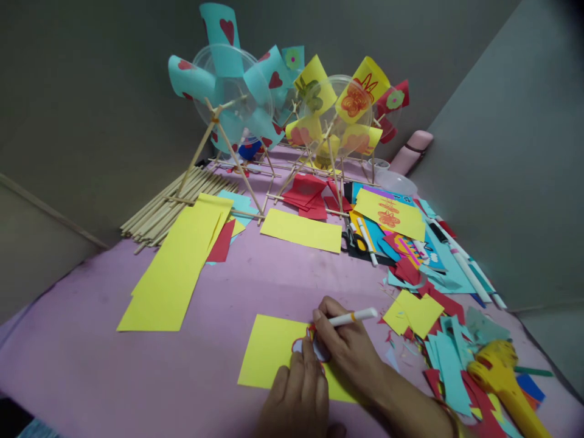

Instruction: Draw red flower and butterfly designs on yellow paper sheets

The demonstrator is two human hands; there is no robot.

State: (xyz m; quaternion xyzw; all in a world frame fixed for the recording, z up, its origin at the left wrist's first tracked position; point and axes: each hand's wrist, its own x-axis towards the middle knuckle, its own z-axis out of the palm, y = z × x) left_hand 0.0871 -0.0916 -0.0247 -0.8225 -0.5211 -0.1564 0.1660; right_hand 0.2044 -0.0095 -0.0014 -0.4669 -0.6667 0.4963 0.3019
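Observation:
A yellow paper sheet (264, 356) lies on the table in front of me. On it is a small pale cutout (297, 347) with a reddish line along its edge, partly covered by my fingers. My left hand (298, 389) is open, its outstretched fingertips pressing the cutout against the sheet. In my right hand (349, 347) a white marker (353, 317) with an orange band is gripped, its tip down at the cutout's upper edge. The tip itself is too small to make out clearly.
Paper pinwheels (228, 91) on stick stands rise at the back. Wooden sticks (182, 207) and yellow strips (168, 274) lie left. Black-handled scissors (354, 240), paper scraps (449, 359), several markers (469, 274) and a yellow glue gun (506, 383) lie on the right.

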